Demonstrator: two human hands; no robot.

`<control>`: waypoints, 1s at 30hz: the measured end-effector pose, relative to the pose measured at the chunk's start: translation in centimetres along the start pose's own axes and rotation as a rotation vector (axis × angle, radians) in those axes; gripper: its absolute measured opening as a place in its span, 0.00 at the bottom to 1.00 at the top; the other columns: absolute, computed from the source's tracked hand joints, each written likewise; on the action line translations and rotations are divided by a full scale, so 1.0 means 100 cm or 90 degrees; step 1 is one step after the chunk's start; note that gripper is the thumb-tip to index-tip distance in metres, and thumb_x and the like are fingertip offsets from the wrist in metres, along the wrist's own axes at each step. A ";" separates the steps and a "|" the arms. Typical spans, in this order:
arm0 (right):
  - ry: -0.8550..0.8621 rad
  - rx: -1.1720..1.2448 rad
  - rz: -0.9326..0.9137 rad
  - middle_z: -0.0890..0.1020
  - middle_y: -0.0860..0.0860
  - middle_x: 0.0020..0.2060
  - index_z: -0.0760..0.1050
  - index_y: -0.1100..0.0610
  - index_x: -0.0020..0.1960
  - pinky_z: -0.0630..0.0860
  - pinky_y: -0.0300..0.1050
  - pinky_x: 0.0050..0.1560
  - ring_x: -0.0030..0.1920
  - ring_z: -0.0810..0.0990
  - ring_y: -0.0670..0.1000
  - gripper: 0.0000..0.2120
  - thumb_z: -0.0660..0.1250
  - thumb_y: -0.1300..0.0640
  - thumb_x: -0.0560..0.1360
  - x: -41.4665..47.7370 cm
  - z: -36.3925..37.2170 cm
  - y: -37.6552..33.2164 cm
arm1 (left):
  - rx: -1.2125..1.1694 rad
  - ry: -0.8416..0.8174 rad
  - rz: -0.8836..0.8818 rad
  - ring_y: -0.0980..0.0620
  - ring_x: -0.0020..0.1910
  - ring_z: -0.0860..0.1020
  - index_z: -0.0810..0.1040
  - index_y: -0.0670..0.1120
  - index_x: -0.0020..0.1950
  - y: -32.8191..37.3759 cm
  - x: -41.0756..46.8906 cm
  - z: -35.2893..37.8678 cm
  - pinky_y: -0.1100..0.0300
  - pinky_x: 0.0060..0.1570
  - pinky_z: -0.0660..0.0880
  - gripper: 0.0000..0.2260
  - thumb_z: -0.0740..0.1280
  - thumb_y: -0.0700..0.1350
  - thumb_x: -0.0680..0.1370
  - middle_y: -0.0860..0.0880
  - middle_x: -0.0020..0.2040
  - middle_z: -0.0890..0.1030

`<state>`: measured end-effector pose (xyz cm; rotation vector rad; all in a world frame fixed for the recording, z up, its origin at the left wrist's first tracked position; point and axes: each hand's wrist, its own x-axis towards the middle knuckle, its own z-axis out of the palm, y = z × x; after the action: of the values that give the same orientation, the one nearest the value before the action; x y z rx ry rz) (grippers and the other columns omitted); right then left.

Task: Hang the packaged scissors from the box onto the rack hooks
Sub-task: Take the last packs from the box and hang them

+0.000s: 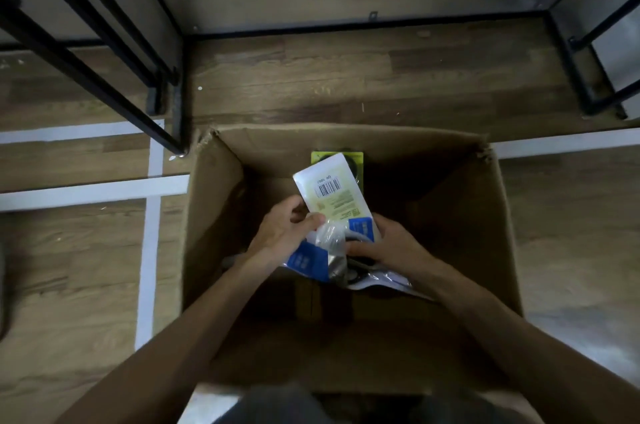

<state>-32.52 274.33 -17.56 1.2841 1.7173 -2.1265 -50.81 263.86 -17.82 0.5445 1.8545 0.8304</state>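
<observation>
An open cardboard box (221, 201) stands on the floor below me, its inside dark. Both hands are down in it, holding a bunch of packaged scissors. The top pack (334, 193) shows its white and pale-green back with a barcode; a yellow-green pack (356, 160) peeks out behind it. Blue-carded packs (306, 260) with clear blisters fan out lower down. My left hand (285, 231) grips the bunch from the left, thumb on the front. My right hand (384, 243) grips it from the right, fingers curled round the blisters. No hooks are in view.
Black metal rack legs (173, 118) stand on the wooden floor at the far left of the box. Another black frame (588, 101) stands at the far right. White tape lines (149, 215) cross the floor on the left. A wall with a black skirting runs behind.
</observation>
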 end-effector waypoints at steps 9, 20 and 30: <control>0.011 0.004 0.007 0.83 0.42 0.47 0.74 0.48 0.57 0.78 0.30 0.41 0.45 0.83 0.35 0.18 0.76 0.60 0.72 -0.237 0.011 -0.230 | 0.001 -0.008 0.011 0.52 0.55 0.83 0.80 0.55 0.56 0.227 -0.216 -0.088 0.46 0.59 0.80 0.08 0.73 0.50 0.78 0.52 0.54 0.85; 0.069 -0.032 -0.069 0.85 0.50 0.50 0.77 0.51 0.54 0.81 0.44 0.54 0.48 0.85 0.46 0.14 0.77 0.55 0.72 -0.521 -0.008 -0.540 | -0.019 0.024 0.112 0.62 0.40 0.82 0.80 0.49 0.47 0.565 -0.461 -0.177 0.70 0.37 0.74 0.03 0.72 0.42 0.79 0.52 0.40 0.82; 0.164 0.076 -0.243 0.86 0.55 0.49 0.79 0.57 0.55 0.81 0.66 0.52 0.52 0.85 0.60 0.26 0.82 0.52 0.60 -0.625 -0.033 -0.641 | -0.209 0.186 0.134 0.48 0.41 0.79 0.79 0.45 0.48 0.684 -0.565 -0.161 0.54 0.43 0.77 0.12 0.70 0.54 0.80 0.45 0.45 0.82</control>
<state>-27.64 274.68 71.92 1.4101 2.1159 -2.3840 -42.26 265.75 71.95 0.4309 1.8866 1.3878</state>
